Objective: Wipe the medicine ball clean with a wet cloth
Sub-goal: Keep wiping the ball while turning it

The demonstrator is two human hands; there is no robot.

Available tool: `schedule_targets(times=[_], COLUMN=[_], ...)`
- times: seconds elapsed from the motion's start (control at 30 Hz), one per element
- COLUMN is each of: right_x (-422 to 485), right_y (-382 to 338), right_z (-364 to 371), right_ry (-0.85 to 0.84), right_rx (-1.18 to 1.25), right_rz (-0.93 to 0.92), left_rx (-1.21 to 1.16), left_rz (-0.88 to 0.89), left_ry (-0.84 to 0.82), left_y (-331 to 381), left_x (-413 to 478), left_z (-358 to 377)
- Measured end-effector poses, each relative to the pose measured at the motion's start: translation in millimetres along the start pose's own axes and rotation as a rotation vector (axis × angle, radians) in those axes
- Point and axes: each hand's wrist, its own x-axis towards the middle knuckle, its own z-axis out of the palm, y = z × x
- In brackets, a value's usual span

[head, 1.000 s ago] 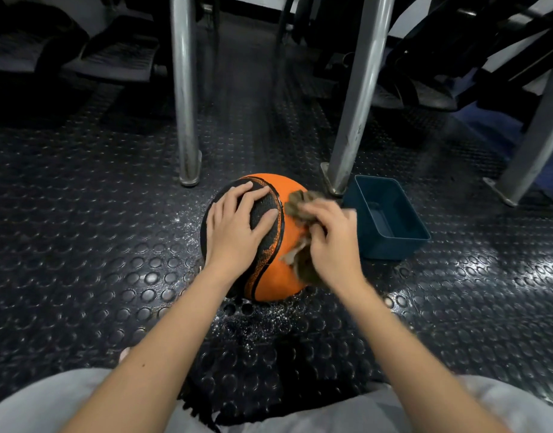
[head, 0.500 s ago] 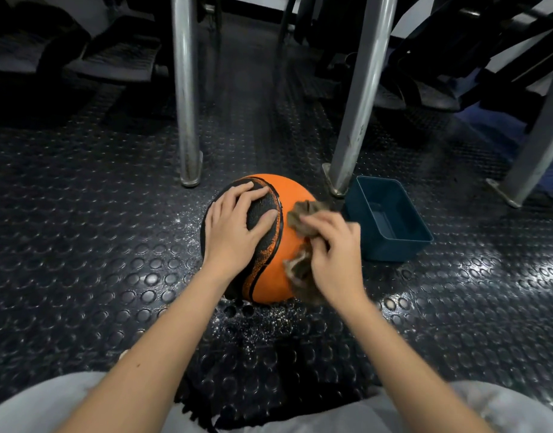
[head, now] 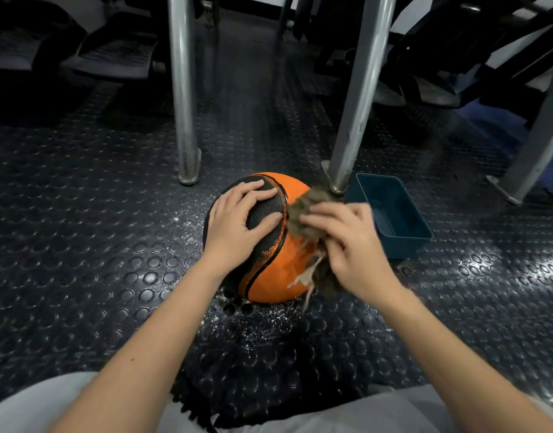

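We swing the cloth back up the ball's orange side.

On the studded floor (head: 81, 245) the ball (head: 269, 276) sits where it was, just beside the blue tub (head: 403, 242). Our left hand (head: 234, 226) has not shifted: its grip is slack, with fingers spread flat on the black panel to steady the ball. Our right hand (head: 353, 245), blurred with motion, has climbed from the lower flank toward the top. Its grip is bunched round the brown cloth (head: 303, 210), pressing it to the orange panel while frayed threads trail below. We judge the wiping is mid-stroke, with the black half and the underside probably yet to do.
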Motion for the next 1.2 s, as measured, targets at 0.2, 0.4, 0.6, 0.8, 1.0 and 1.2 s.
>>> schedule_targets(times=[0.2,0.4,0.6,0.8,1.0,1.2], right_x=[-7.6,2.2,4.0,-1.7,4.1,-3.6], right_y=[53.1,2.8,44.1,26.8,40.5,10.8], right_z=[-17.6,-7.4,-19.5,-7.3,-37.2,-11.2], right_ry=[0.028,0.073,0.069,-0.058,0.084,-0.095], right_rx=[-0.136,0.023,-0.147,-0.022,-0.049,0.100], right_rz=[0.445,0.018,0.351,0.197,0.345,0.240], left_rx=[-0.043,-0.083,-0.088,-0.118,-0.266,-0.031], left_rz=[0.041,0.053,0.127,0.260,0.141,-0.009], left_ry=[-0.070,-0.069,-0.085,-0.071,0.043,-0.102], left_y=[-5.1,-2.8,4.4,16.4,15.8,28.1], left_x=[-4.5,-3.4,-8.2,-13.0,-7.7,-8.6], left_z=[-4.9,-9.1,-6.6,7.7,2.5,-9.5])
